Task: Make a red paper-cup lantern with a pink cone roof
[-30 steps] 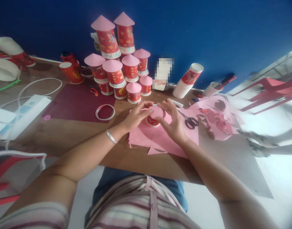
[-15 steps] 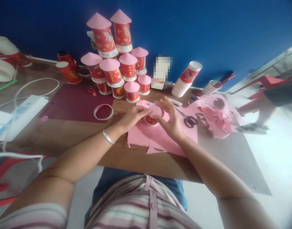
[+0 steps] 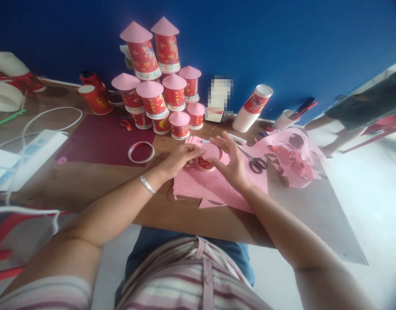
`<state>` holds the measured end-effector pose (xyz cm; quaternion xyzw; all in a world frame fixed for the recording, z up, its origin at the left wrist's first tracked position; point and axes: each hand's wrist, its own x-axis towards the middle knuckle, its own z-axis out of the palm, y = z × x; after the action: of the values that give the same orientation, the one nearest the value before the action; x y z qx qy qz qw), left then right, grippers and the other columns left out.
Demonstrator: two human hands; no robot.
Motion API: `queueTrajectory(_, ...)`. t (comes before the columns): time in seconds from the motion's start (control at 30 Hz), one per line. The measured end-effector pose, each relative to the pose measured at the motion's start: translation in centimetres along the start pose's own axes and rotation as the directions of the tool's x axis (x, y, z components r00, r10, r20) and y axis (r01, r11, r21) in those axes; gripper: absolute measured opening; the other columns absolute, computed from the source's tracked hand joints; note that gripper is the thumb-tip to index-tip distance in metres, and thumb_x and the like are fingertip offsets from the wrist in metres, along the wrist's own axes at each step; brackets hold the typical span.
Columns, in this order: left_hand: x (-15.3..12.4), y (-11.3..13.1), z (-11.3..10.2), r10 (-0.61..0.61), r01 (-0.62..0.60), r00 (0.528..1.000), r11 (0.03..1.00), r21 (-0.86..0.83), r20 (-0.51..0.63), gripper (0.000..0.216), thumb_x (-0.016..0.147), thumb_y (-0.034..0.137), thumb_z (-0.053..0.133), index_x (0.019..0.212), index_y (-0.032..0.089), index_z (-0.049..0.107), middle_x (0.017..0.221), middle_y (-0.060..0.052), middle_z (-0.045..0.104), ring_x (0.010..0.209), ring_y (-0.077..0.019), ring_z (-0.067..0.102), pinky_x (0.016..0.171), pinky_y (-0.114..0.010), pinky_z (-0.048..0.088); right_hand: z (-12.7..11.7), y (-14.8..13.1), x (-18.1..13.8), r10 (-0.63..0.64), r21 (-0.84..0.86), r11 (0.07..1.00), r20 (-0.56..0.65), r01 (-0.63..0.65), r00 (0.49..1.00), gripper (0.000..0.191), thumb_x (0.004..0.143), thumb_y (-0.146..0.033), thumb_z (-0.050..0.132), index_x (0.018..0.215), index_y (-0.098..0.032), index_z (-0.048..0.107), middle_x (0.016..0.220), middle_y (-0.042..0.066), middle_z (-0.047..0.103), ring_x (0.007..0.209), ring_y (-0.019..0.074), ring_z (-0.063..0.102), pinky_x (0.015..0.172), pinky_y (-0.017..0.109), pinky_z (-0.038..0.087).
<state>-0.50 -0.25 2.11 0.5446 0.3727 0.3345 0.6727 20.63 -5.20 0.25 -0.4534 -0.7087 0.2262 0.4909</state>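
A small red patterned paper cup (image 3: 206,164) stands on pink paper sheets in front of me, with a pink paper cone (image 3: 212,150) over its top. My left hand (image 3: 184,158) pinches the cone's left edge between thumb and fingers. On the other side is my right hand (image 3: 232,163), its fingers stretched and apart, the thumb tip near the cone's front edge. Whether that thumb presses on the cone I cannot tell. Scissors (image 3: 257,165) with dark handles lie on the paper just right of my right hand.
Several red cups with pink cone roofs (image 3: 149,89) stand stacked at the back. A cut ring (image 3: 141,152) lies on a maroon sheet (image 3: 101,144). Pink scraps (image 3: 299,165), a pen cup (image 3: 284,119) and stacked cups (image 3: 252,110) are on the right. Another person's legs (image 3: 346,116) show beyond.
My hands keep nearly the same hold around the cone and cup. The view has shifted slightly. At the right, the other person has moved farther back.
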Motion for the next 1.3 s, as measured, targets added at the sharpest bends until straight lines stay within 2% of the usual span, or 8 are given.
queueTrajectory(0.17,0.0,0.0,-0.2,0.012,-0.011,0.998,1.000,0.014,-0.057,0.055,0.077,0.066,0.085,0.070,0.019,0.058,0.064,0.002,0.051,0.056,-0.0097,0.041,0.054,-0.026,0.028,0.0,0.3,-0.1,0.004,0.003,1.000,-0.011,-0.004,1.000,0.088,0.097,-0.054,0.077,0.169,-0.032,0.032,0.152,0.015,0.068,0.150,0.0341,0.060,0.128,0.064,0.047)
queueTrajectory(0.3,0.4,-0.5,-0.8,0.226,-0.198,0.969,0.953,0.229,-0.102,0.033,0.087,0.049,0.076,0.084,0.019,0.064,0.080,-0.001,0.064,0.071,-0.0133,0.055,0.068,-0.029,0.044,-0.5,0.2,-0.1,0.000,0.020,1.000,-0.025,0.001,1.000,0.091,0.095,-0.058,0.078,0.169,-0.031,0.032,0.152,0.014,0.067,0.152,0.0328,0.059,0.129,0.061,0.047)
queueTrajectory(0.37,0.6,-0.9,-1.3,0.304,-0.270,0.951,0.906,0.326,-0.055,0.024,0.084,0.038,0.077,0.096,0.019,0.067,0.098,-0.005,0.071,0.084,-0.0162,0.062,0.080,-0.032,0.050,-0.8,0.0,-0.1,0.002,0.028,1.000,-0.027,-0.001,1.000,0.092,0.094,-0.058,0.080,0.168,-0.032,0.033,0.153,0.013,0.067,0.151,0.0326,0.059,0.130,0.061,0.047)
queueTrajectory(0.5,0.6,-1.3,-1.5,0.328,-0.338,0.939,0.840,0.425,0.100,0.045,0.076,0.029,0.084,0.117,0.021,0.067,0.122,-0.010,0.074,0.098,-0.0212,0.068,0.091,-0.038,0.056,-1.0,-0.2,0.0,0.043,0.028,0.999,-0.015,-0.043,0.999,0.092,0.094,-0.058,0.080,0.168,-0.032,0.033,0.152,0.014,0.068,0.151,0.0335,0.059,0.128,0.061,0.048)
queueTrajectory(0.67,0.1,-0.3,-0.1,0.398,-0.450,0.893,0.755,0.478,0.212,0.064,0.075,0.035,0.092,0.131,0.022,0.066,0.133,-0.015,0.073,0.121,-0.0320,0.069,0.106,-0.048,0.054,-0.6,0.1,0.0,0.042,0.063,0.997,0.002,-0.042,0.999,0.089,0.095,-0.056,0.079,0.167,-0.031,0.035,0.148,0.014,0.070,0.148,0.0335,0.062,0.128,0.062,0.048)
queueTrajectory(0.93,0.7,-0.6,1.4,0.371,-0.368,0.920,0.701,0.611,0.128,0.050,0.079,0.054,0.090,0.109,0.018,0.072,0.111,-0.013,0.076,0.103,-0.0314,0.070,0.095,-0.047,0.056,-1.0,-0.2,0.0,0.020,0.047,0.999,-0.012,-0.020,1.000,0.080,0.100,-0.061,0.069,0.168,-0.031,0.037,0.149,0.013,0.071,0.151,0.0320,0.059,0.128,0.061,0.046)
queueTrajectory(1.13,0.1,-1.0,0.7,0.486,-0.387,0.874,0.722,0.574,-0.022,0.061,0.083,0.060,0.086,0.124,0.019,0.065,0.124,-0.015,0.072,0.117,-0.0334,0.067,0.106,-0.051,0.052,-1.1,0.1,0.0,0.045,0.029,0.999,-0.154,-0.041,0.987,0.063,0.107,-0.058,0.059,0.163,-0.032,0.045,0.145,0.013,0.072,0.138,0.0290,0.067,0.120,0.058,0.053)
queueTrajectory(1.3,0.0,-1.5,0.3,0.515,-0.361,0.853,0.698,0.619,-0.084,0.060,0.086,0.061,0.083,0.123,0.019,0.061,0.120,-0.016,0.070,0.110,-0.0326,0.068,0.098,-0.049,0.055,-0.5,0.5,-0.3,0.083,0.004,0.997,-0.081,-0.083,0.993,0.061,0.104,-0.057,0.064,0.158,-0.031,0.052,0.146,0.013,0.071,0.136,0.0312,0.068,0.116,0.059,0.057)
